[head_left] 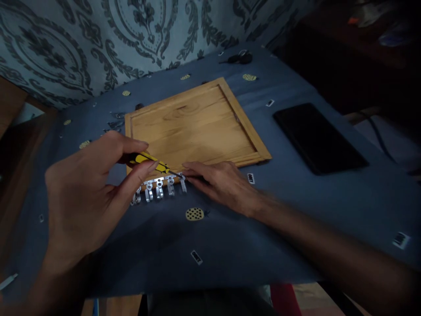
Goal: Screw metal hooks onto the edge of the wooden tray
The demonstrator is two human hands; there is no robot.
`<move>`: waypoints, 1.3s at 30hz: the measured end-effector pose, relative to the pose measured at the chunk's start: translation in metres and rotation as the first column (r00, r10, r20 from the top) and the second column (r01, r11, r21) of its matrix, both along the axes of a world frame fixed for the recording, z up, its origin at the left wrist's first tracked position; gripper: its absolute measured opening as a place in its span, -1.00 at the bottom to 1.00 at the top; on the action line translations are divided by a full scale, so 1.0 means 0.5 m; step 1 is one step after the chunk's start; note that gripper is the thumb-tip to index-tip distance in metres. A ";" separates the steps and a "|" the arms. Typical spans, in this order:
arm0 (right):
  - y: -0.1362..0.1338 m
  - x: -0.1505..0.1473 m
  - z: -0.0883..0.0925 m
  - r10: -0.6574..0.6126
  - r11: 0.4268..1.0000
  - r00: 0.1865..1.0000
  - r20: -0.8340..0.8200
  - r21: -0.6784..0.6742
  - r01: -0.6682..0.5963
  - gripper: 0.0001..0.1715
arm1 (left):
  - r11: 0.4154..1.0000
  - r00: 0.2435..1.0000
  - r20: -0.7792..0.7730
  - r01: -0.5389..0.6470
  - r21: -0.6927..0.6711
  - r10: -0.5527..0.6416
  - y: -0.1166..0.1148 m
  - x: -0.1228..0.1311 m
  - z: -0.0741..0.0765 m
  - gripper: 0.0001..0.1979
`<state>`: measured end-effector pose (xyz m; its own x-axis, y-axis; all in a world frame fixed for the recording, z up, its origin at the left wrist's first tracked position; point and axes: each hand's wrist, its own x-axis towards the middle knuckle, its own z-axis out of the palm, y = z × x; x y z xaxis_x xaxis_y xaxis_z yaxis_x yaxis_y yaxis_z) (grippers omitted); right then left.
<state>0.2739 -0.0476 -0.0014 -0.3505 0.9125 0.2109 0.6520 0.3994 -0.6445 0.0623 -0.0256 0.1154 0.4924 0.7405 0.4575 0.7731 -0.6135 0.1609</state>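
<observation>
My left hand [88,188] is closed around a yellow and black screwdriver [153,161], thumb and fingers pinching its handle. The thin shaft slants down to the right, its tip at the right end of a silver metal hook rail [159,181]. Several hooks hang from this rail, which lies along the near edge of a framed wooden board [190,125]. At the rail's right end, the thumb and fingertips of my right hand [222,182] close on it beside the screwdriver tip. Any screw under the tip is too small to make out.
A blue patterned cloth [230,245] covers the table. To the right lies a black phone-like slab [319,138]. Dark-handled scissors [241,57] lie at the back, near the patterned wall [131,39]. Small dark items [115,124] sit left of the board.
</observation>
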 end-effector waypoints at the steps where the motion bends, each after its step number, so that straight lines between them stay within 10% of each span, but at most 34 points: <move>1: 0.000 0.000 0.001 -0.002 1.000 1.000 0.003 -0.001 0.002 -0.75 | 1.000 1.000 0.008 0.014 0.019 -0.014 0.001 -0.001 -0.001 -0.88; 39: 0.000 0.002 0.002 0.000 1.000 1.000 -0.004 -0.004 0.000 -0.73 | 0.996 0.992 0.108 -0.050 -0.072 0.058 0.013 -0.008 -0.004 -0.82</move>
<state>0.2748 -0.0475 -0.0003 -0.3502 0.9133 0.2081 0.6494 0.3969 -0.6487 0.0581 -0.0190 0.1137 0.4000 0.7963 0.4538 0.7801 -0.5557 0.2875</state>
